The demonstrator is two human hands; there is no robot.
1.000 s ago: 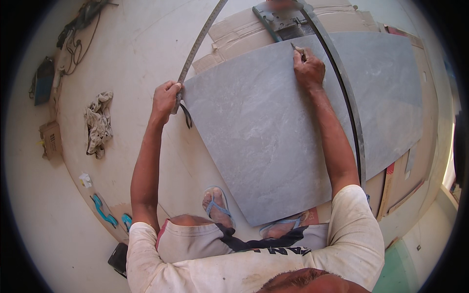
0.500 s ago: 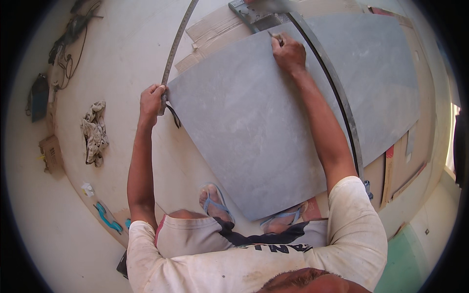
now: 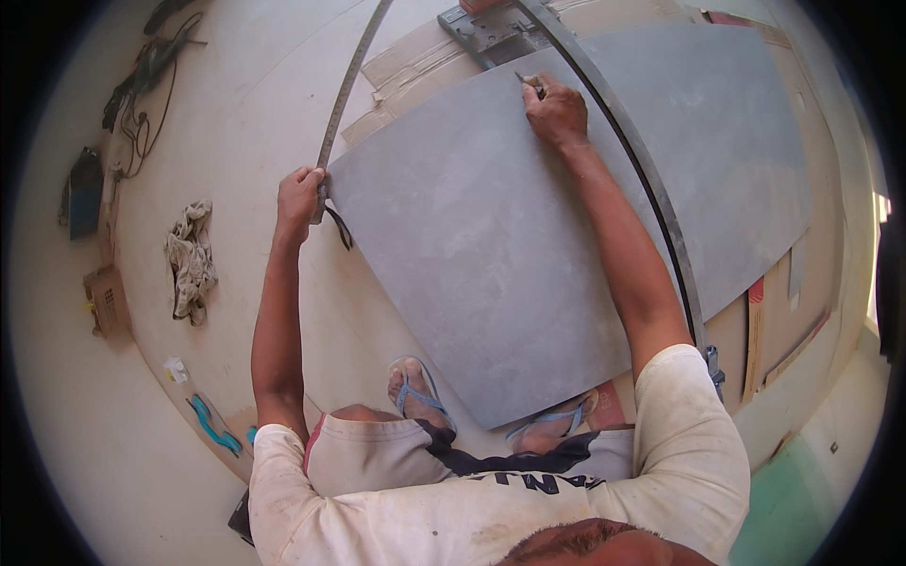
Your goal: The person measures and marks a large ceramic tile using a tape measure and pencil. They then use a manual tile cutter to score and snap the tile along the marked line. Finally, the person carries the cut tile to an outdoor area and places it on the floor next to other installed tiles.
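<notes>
A large grey tile (image 3: 453, 236) lies on the floor in front of me. At its left corner my left hand (image 3: 298, 200) is closed around the lower end of a tape measure (image 3: 343, 108). The graduated blade runs up out of view, and a black strap dangles below the fist. Over the far part of the tile, my right hand (image 3: 559, 113) pinches a short pencil-like marker (image 3: 526, 80), its dark point aimed up and left. Fingers hide most of it, and I cannot tell if it touches the tile.
A long metal rail (image 3: 651, 184) crosses the tile on the right, ending at a dark base (image 3: 491, 38). Cardboard (image 3: 411, 71) lies underneath. Leftward are a crumpled cloth (image 3: 191, 264), a corded tool (image 3: 142, 85), a box (image 3: 106, 300) and a teal handle (image 3: 213, 424).
The view has shifted slightly, moving the surroundings a little right and down. My right hand stays near the same spot on the tile; both hands keep their holds.
</notes>
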